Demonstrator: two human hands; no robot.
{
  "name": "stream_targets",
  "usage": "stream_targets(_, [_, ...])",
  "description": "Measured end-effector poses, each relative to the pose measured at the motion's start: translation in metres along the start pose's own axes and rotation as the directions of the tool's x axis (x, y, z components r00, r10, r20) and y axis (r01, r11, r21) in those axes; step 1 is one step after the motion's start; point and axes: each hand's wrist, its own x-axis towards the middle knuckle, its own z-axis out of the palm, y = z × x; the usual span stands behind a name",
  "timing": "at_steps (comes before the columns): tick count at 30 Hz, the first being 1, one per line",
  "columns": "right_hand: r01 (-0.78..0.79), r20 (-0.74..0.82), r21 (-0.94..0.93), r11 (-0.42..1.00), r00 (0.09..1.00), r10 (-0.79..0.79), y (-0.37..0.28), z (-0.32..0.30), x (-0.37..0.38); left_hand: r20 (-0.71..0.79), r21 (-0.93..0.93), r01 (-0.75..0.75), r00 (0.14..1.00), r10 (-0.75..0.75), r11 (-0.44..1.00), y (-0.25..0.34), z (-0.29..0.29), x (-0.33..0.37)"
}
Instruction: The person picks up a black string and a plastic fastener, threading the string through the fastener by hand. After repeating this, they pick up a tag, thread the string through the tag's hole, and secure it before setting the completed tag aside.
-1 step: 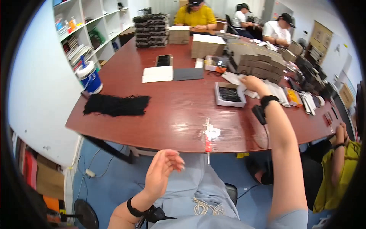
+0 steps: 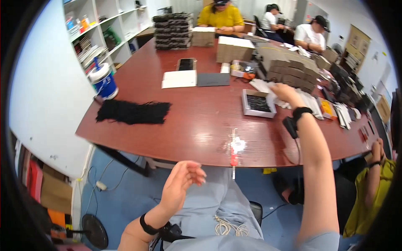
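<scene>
Across the broad red-brown surface (image 2: pixel 201 134) we have our heap of pale strips (image 2: pixel 310 102), lying behind and to the right of the open white box (image 2: pixel 259 113) with its black pieces (image 2: pixel 257 103). Our left hand (image 2: pixel 184 180) hangs free, loosely curled around nothing, while our right hand (image 2: pixel 285 93) is down at the strips, and whether it grips one we cannot tell. A light pinch on one strip, lifted clear of the box wall, looks our best bet for leaving its neighbours undisturbed.
</scene>
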Motion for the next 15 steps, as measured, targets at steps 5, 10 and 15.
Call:
stream_targets(5, [-0.203,-0.135,0.088,0.975,0.968,0.213,0.026,-0.014,-0.04,-0.028,0.513,-0.217,0.963,0.269,0.83,0.021,-0.031,0.038])
stream_targets(10, [-0.051,-0.223,0.375,0.926,0.964,0.143,0.0,-0.024,-0.114,0.19,0.948,-0.305,0.764,0.616,0.086,0.069,-0.1,0.092])
stream_targets(15, [-0.017,-0.143,0.562,0.827,0.983,0.117,-0.043,-0.018,-0.183,0.43,0.901,-0.329,0.767,0.476,-0.284,0.099,-0.123,0.16])
